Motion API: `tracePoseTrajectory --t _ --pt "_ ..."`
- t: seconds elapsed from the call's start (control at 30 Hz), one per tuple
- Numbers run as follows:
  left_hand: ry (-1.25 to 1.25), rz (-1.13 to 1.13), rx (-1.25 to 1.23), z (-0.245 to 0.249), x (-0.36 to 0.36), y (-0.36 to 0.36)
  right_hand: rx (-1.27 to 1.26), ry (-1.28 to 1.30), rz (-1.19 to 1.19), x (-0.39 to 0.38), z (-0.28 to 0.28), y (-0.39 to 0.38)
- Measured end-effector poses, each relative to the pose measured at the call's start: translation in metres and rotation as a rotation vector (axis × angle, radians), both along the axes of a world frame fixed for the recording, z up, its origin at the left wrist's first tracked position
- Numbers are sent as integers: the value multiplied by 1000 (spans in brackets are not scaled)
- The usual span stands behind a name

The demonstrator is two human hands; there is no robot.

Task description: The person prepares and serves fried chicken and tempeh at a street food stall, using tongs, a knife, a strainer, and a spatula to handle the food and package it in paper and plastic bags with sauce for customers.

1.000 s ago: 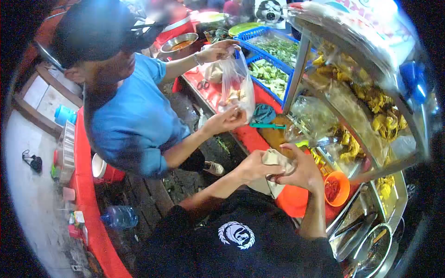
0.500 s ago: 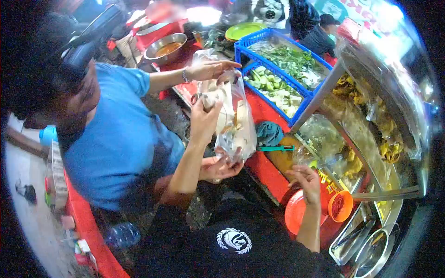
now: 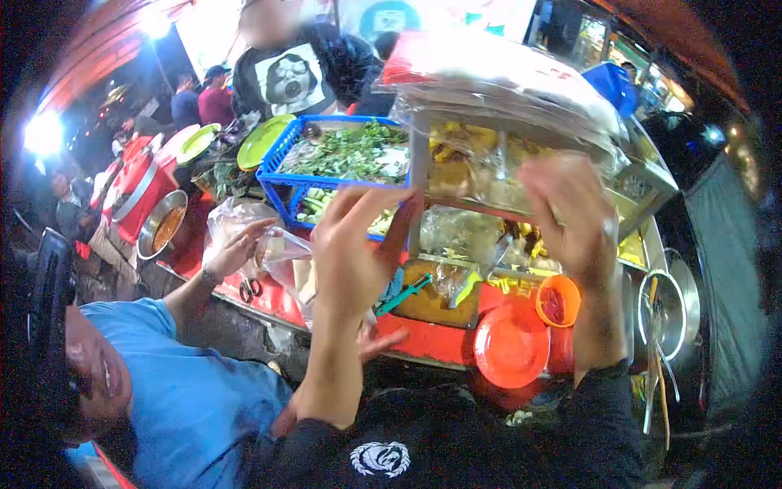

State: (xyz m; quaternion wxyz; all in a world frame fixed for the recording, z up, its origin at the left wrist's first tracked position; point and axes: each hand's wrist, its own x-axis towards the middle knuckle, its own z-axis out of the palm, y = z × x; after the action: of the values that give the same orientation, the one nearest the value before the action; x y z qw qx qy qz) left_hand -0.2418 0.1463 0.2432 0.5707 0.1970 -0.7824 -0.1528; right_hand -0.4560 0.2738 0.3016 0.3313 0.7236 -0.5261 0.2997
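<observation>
My left hand [image 3: 354,244] is raised in front of the blue crate [image 3: 281,179], blurred, its fingers and thumb apart with nothing visible between them. My right hand [image 3: 574,216] is lifted before the display case [image 3: 521,208], fingers loosely bent and apart, with no object seen in it. At the left, a co-worker in a blue shirt [image 3: 191,383] has one hand [image 3: 236,248] on a clear plastic bag [image 3: 281,253]. My left forearm hides part of the bag. Scissors [image 3: 250,288] lie on the red table near it.
Below my hands are a cutting board [image 3: 444,308], a teal-handled tool [image 3: 405,295], an orange-red plate [image 3: 511,346] and an orange cup [image 3: 558,300]. A metal bowl [image 3: 167,224] of sauce stands at the left. Another person [image 3: 293,77] stands behind the crate.
The view has swung right and up. My left hand has come away from the bag and no longer shows the white item. My right hand has risen from beside the plate and cup.
</observation>
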Motion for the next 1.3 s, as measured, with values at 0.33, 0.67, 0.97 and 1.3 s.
tracePoseTrajectory --t 0.33,0.67,0.97,1.3 --pt "-406 6 -486 98 -111 -77 101 82 -269 -38 40 -24" --pt "-672 -142 -588 128 -122 -67 135 11 -273 -63 51 -36" --pt "216 304 -876 44 -140 16 135 -92 -412 -31 89 -8" --pt "548 -179 -683 90 41 134 -146 16 307 51 10 255"
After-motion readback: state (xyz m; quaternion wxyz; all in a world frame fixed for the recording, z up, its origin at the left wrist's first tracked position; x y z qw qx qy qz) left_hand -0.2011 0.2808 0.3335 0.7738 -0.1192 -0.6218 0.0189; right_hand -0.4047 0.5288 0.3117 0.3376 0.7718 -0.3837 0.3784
